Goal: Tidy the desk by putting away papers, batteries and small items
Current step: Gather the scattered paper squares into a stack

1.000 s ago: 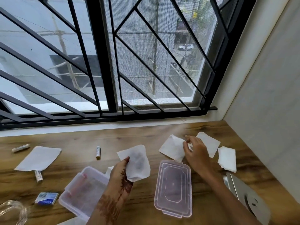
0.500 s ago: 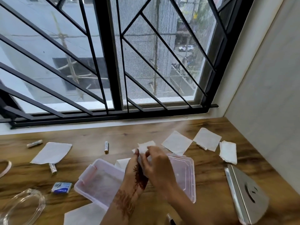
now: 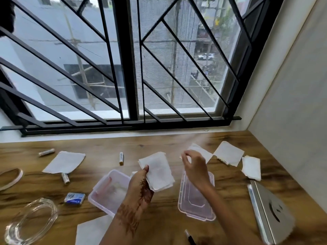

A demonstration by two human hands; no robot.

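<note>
The brown wood-grain worktop (image 3: 159, 144) runs under a black-barred window (image 3: 123, 68) and carries everything else. At its right edge lies a flat silver metal stand (image 3: 270, 214) with a curved slot. Near the middle sit a clear plastic rectangular box (image 3: 108, 190), open, and just to its right a clear plastic lid (image 3: 196, 202) lying flat. A clear glass oval dish (image 3: 30, 221) sits at the lower left.

The left hand (image 3: 139, 188), marked with dark henna, is closed in a pinch on a small stack of white paper squares (image 3: 156, 170), held above the worktop between box and lid. The right hand (image 3: 194, 165) hovers over the far end of the lid, fingers curled loosely; whether it grips the white paper sheet (image 3: 200, 151) behind it I cannot tell.

More white paper lies flat: one sheet at the left (image 3: 64, 162), one at the far right (image 3: 228, 154), a crumpled piece beside it (image 3: 251, 167).

Three white cylindrical batteries lie apart: far left (image 3: 46, 152), beside the left sheet (image 3: 65, 178), and centre (image 3: 121, 158); their print is too small to read. A small blue-and-white packet (image 3: 74, 198) lies left of the box
</note>
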